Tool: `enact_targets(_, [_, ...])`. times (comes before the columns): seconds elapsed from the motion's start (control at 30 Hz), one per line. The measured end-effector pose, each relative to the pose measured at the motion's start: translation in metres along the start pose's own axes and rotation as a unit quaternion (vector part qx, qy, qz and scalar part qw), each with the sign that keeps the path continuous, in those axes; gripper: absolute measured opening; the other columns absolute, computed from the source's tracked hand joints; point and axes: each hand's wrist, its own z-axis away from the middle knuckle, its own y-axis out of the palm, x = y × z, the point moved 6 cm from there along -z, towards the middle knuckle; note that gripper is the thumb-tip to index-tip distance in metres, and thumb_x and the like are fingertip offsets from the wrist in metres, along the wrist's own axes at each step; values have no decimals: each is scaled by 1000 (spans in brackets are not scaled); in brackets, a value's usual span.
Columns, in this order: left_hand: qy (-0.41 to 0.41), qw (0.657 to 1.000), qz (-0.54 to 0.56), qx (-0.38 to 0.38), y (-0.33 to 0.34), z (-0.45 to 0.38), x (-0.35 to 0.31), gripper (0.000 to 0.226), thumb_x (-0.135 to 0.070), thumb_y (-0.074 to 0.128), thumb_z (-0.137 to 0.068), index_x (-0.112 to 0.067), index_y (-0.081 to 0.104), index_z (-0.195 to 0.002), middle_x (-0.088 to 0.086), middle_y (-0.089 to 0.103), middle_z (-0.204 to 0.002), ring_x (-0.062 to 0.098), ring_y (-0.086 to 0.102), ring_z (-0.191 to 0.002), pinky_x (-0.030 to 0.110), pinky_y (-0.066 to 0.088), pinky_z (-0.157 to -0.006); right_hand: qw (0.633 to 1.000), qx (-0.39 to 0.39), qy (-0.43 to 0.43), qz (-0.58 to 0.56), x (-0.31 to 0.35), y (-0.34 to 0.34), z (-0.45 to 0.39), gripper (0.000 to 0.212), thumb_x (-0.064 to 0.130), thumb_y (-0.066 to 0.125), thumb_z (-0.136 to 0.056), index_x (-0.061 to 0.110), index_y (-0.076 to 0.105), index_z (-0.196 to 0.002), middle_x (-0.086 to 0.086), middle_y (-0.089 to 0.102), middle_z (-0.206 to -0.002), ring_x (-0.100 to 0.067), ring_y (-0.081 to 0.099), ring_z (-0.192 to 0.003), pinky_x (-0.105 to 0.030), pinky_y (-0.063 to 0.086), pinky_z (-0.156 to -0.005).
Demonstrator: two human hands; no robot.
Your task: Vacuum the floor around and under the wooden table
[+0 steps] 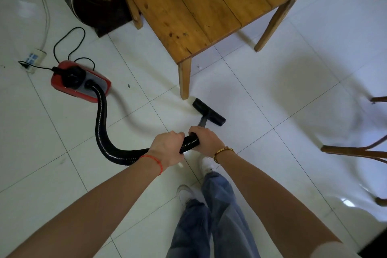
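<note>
Two bare hands curled around ribbed black vacuum hose (100,119): left hand (167,146) behind, right hand (206,141) ahead, side by side, fingers wrapped tight. Flat black floor nozzle (209,112) down on white tiled floor (272,111), just beside nearest leg of plank-topped wooden table (201,6). Red and grey canister vacuum (80,80) well to the left, black cord running to white power strip (34,58). Dark woven basket (98,2) behind table.
</note>
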Motion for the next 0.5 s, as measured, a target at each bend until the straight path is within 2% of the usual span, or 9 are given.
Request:
enact_targets(0.23, [0, 1000, -7, -6, -4, -7, -4, 32, -24, 57, -86, -14, 49, -115, 7, 63, -100, 25, 62, -88, 29, 39, -63, 999, -22, 27, -1, -9, -5, -1, 22, 21, 66, -83, 13, 54, -100, -3, 59, -95, -15, 52, -79, -25, 42, -70])
enact_targets(0.5, [11, 1000, 10, -13, -36, -68, -51, 31, -21, 56, -86, -13, 48, -114, 7, 62, -99, 26, 62, -87, 30, 40, -63, 998, -45, 44, -12, -69, -63, -15, 21, 16, 66, -82, 13, 54, -99, -1, 56, -95, -16, 53, -79, -23, 42, -70])
